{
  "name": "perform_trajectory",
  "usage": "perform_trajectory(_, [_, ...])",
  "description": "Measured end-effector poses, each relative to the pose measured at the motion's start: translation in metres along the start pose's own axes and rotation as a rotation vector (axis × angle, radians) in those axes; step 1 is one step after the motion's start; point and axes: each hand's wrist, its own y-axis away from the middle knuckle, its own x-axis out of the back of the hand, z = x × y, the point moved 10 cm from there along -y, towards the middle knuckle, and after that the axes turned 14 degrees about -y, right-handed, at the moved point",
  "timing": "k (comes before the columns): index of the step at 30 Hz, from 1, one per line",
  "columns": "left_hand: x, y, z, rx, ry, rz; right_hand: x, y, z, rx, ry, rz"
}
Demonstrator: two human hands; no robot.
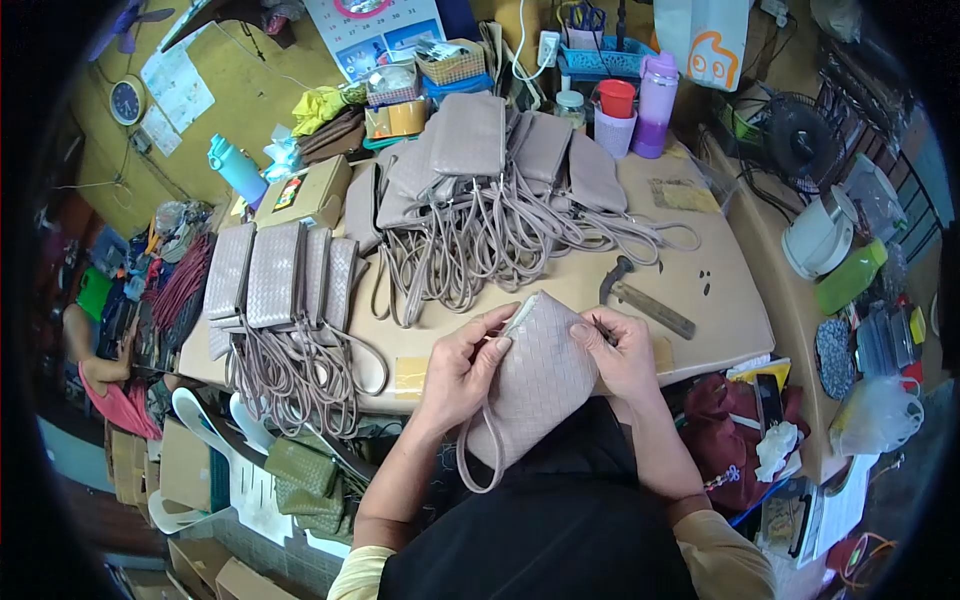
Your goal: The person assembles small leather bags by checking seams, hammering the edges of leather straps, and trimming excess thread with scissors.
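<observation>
A taupe woven wristlet pouch (545, 375) is held tilted over the table's near edge, its wrist loop hanging down at the left. My left hand (465, 365) pinches its upper left edge, by the pale zipper side. At the upper right edge, my right hand (620, 350) is closed on the pouch. A small dark item shows among the right fingers, too hidden to name. Beyond the hands lies a large pile of similar pouches (470, 135) with tangled straps. Another woven stack (275, 275) sits to the left, straps drooping over the edge.
A hammer (650, 305) rests on the tan table (735, 320) right of the pouch. Behind the pile stand a purple bottle (655, 105), a red cup (616, 98) and baskets. A teal bottle (237, 170) is at back left. Another person (110, 370) sits at far left.
</observation>
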Motion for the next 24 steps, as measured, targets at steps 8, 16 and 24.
perform_trajectory(8, [-0.002,0.008,-0.004,0.031,0.014,0.073,-0.001,0.004,0.018,-0.058,0.010,0.008])
perform_trajectory(16, [0.002,-0.003,-0.047,0.106,-0.117,0.260,0.000,0.000,0.033,0.115,0.213,0.135])
perform_trajectory(24, [-0.023,-0.011,-0.123,0.161,-0.344,-0.094,0.146,0.015,0.045,0.074,0.929,0.396])
